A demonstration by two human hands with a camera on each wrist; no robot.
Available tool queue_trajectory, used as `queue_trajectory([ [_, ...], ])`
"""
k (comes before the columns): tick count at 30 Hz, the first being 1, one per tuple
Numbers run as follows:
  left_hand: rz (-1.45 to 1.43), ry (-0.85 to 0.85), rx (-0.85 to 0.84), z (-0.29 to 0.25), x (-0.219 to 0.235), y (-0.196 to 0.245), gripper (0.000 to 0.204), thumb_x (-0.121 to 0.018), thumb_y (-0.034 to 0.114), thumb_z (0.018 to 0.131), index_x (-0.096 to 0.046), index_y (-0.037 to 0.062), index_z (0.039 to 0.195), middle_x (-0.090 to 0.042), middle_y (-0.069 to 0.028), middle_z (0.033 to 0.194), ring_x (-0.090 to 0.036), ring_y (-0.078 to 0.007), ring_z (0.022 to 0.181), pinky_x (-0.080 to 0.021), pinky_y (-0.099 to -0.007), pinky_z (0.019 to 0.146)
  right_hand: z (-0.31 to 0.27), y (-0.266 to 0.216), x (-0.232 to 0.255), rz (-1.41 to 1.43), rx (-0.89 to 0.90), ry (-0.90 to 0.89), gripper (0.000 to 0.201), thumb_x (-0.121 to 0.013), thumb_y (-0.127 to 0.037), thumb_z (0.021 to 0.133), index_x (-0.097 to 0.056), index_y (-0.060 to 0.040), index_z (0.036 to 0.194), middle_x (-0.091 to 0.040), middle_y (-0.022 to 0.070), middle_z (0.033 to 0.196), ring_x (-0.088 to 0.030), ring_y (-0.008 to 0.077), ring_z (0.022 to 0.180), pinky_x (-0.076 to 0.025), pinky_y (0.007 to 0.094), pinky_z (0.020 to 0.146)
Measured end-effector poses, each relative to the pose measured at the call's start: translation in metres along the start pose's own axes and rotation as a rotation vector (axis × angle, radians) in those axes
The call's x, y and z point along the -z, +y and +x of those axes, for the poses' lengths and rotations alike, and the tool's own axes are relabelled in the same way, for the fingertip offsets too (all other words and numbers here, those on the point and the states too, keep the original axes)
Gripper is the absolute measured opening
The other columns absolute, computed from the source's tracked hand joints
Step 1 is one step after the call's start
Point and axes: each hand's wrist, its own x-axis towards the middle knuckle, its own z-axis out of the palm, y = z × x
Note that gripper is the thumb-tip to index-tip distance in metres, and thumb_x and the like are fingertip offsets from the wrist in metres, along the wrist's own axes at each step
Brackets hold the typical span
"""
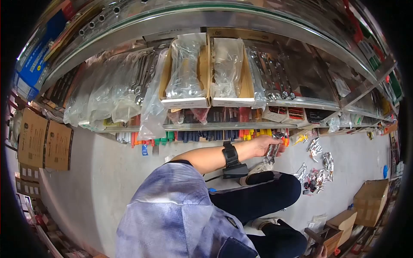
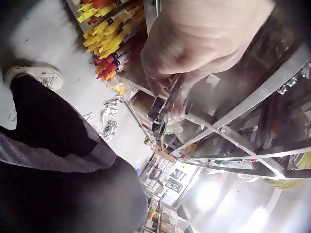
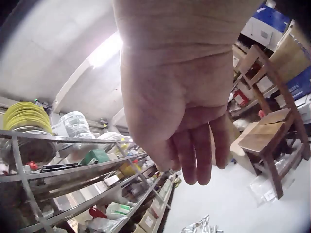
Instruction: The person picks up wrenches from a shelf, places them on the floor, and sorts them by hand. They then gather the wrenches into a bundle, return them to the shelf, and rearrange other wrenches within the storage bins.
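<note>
My left hand reaches out at the front of the lower shelf, with a camera strapped to its wrist. Its fingers grip a few shiny metal wrenches, which hang down over a shoe. In the left wrist view, the curled left hand partly hides the wrenches. My right hand hangs with relaxed fingers and nothing in them. At the bottom edge of the head view, only a little of the right hand shows, beside a wooden chair.
Loose metal tools lie in piles on the floor. Bagged wrenches and two open cartons fill the shelf above. Yellow-handled tools line the lower rack. A cardboard box stands at the right.
</note>
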Motion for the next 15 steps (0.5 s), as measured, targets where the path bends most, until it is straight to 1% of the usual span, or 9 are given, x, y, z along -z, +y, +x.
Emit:
queue_trajectory([
  [3,-0.038,0.076,-0.005,-0.010,0.006,0.006,0.023,-0.047,0.015,0.087,-0.052,-0.0017,0.101,-0.058,-0.0148,0.097,-0.058,-0.0247,0.087,-0.049,-0.0379,0.076,-0.001,0.018,0.008,-0.066,0.059,-0.017,0.029,-0.051,-0.018,0.085,-0.054,0.0009,0.106,-0.059,0.0086,0.097,-0.055,0.0157,0.085,-0.043,0.0264,0.075],
  [4,0.016,0.025,-0.049,-0.015,0.011,0.008,0.023,-0.047,0.016,0.087,-0.052,-0.0018,0.101,-0.058,-0.0144,0.098,-0.058,-0.0241,0.089,-0.049,-0.0373,0.078,-0.016,0.025,0.015,-0.091,0.058,-0.009,0.028,-0.051,-0.018,0.085,-0.053,0.0006,0.106,-0.059,0.0083,0.097,-0.055,0.0153,0.086,-0.043,0.0263,0.076],
  [6,0.096,0.097,-0.095,-0.031,0.004,0.015,0.023,-0.048,0.015,0.086,-0.052,-0.0016,0.101,-0.057,-0.0142,0.101,-0.057,-0.0242,0.092,-0.049,-0.0368,0.079,-0.034,-0.080,-0.007,-0.139,0.070,-0.110,0.029,-0.050,-0.011,0.085,-0.050,0.0058,0.108,-0.057,0.0127,0.101,-0.052,0.0194,0.094,-0.039,0.0280,0.084],
  [8,0.084,0.079,-0.099,-0.039,0.006,0.022,0.022,-0.048,0.014,0.086,-0.051,-0.0010,0.103,-0.056,-0.0148,0.104,-0.056,-0.0247,0.095,-0.048,-0.0361,0.080,-0.031,-0.084,-0.015,-0.118,0.105,-0.039,0.026,-0.050,-0.014,0.086,-0.052,0.0038,0.105,-0.059,0.0105,0.089,-0.055,0.0157,0.078,-0.044,0.0256,0.068],
  [10,0.089,0.083,-0.076,-0.041,0.009,0.025,0.023,-0.048,0.012,0.086,-0.049,-0.0005,0.106,-0.055,-0.0163,0.105,-0.056,-0.0265,0.096,-0.049,-0.0373,0.080,-0.029,-0.090,-0.011,-0.104,0.041,-0.094,0.025,-0.049,-0.009,0.085,-0.051,0.0069,0.105,-0.059,0.0128,0.095,-0.056,0.0184,0.087,-0.043,0.0269,0.076],
  [12,0.124,0.099,-0.077,-0.041,0.005,0.030,0.025,-0.048,0.012,0.086,-0.047,-0.0006,0.108,-0.054,-0.0182,0.106,-0.056,-0.0282,0.095,-0.049,-0.0396,0.081,-0.031,-0.101,-0.007,-0.143,0.041,-0.090,0.022,-0.049,-0.007,0.084,-0.052,0.0066,0.102,-0.060,0.0141,0.092,-0.057,0.0187,0.086,-0.043,0.0273,0.075],
  [13,0.124,0.141,-0.068,-0.039,0.002,0.031,0.026,-0.048,0.011,0.086,-0.046,-0.0012,0.109,-0.054,-0.0198,0.106,-0.056,-0.0294,0.095,-0.049,-0.0413,0.080,-0.032,-0.103,-0.005,-0.242,0.088,-0.116,0.021,-0.049,-0.005,0.083,-0.053,0.0065,0.101,-0.060,0.0155,0.090,-0.058,0.0198,0.085,-0.044,0.0278,0.075],
  [14,0.135,0.132,-0.057,-0.035,0.000,0.032,0.026,-0.048,0.011,0.086,-0.046,-0.0012,0.109,-0.054,-0.0198,0.106,-0.056,-0.0294,0.095,-0.049,-0.0413,0.080,-0.035,-0.104,-0.003,-0.343,0.131,-0.145,0.020,-0.049,-0.003,0.083,-0.053,0.0065,0.100,-0.061,0.0168,0.088,-0.059,0.0208,0.084,-0.044,0.0283,0.074],
  [15,0.147,0.152,-0.049,-0.030,0.000,0.031,0.026,-0.047,0.011,0.086,-0.046,-0.0014,0.109,-0.054,-0.0198,0.106,-0.056,-0.0294,0.095,-0.049,-0.0412,0.081,-0.038,-0.104,-0.003,-0.360,0.182,-0.109,0.019,-0.049,-0.001,0.081,-0.054,0.0055,0.098,-0.061,0.0187,0.084,-0.060,0.0229,0.084,-0.045,0.0295,0.073],
])
